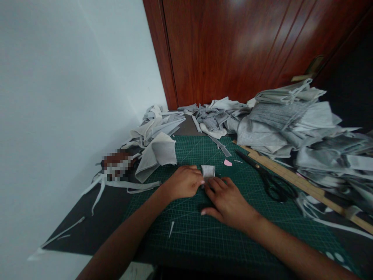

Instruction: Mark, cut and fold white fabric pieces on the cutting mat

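A small grey piece of fabric, roughly square, lies on the green cutting mat. At its left edge is my left hand, its fingers curled in and closed on the fabric's side. My right hand rests over the lower edge of the piece, fingertips touching it and thumb spread apart on the mat. The fingers cover the fabric's lower part. Just beyond, a pink scrap sits on the mat, and a grey strip lies farther back.
Black scissors and a long wooden ruler lie to the right. Heaped grey fabric stands at the back right, with more scraps at the left by the white wall. A brown door is behind.
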`<move>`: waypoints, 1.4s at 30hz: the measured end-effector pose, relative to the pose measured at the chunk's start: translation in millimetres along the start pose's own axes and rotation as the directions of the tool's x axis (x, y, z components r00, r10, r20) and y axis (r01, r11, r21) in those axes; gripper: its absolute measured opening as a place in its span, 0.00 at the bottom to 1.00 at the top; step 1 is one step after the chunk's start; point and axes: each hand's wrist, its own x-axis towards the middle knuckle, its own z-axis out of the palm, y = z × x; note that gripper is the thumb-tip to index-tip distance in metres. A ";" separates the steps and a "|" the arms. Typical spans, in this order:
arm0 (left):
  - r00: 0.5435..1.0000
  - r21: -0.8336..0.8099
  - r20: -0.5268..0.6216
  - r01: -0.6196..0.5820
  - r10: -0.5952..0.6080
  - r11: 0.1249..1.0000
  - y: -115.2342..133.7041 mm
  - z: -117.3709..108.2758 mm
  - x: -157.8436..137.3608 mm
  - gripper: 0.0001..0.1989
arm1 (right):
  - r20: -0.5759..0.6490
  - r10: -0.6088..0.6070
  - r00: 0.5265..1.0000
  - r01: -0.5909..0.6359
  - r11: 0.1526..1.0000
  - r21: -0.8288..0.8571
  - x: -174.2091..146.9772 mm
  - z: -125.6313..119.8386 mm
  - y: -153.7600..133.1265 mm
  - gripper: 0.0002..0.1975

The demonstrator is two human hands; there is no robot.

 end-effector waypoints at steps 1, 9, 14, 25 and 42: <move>0.999 0.033 -0.042 0.024 -0.022 0.999 1.8 2.2 1.1 0.11 | -0.003 -0.014 1.000 0.014 1.000 0.011 -0.3 0.5 1.4 0.38; 0.996 -0.228 0.034 -0.067 0.077 0.971 12.3 22.1 -1.5 0.32 | -0.033 -0.104 0.994 0.108 0.984 0.142 0.1 3.3 10.9 0.34; 0.993 -0.190 0.116 0.012 0.011 0.982 4.3 28.1 -5.5 0.44 | 0.012 -0.061 0.998 0.059 0.989 0.139 1.4 -2.1 5.8 0.32; 0.987 0.011 -0.146 -0.059 0.060 0.998 -25.3 29.2 -1.1 0.38 | 0.053 -0.021 0.998 0.016 0.994 0.106 0.0 -4.8 5.5 0.41; 0.993 0.090 -0.009 0.114 -0.114 0.989 0.8 8.7 2.0 0.11 | 0.071 -0.168 0.983 0.151 0.968 0.200 1.0 -7.7 33.7 0.49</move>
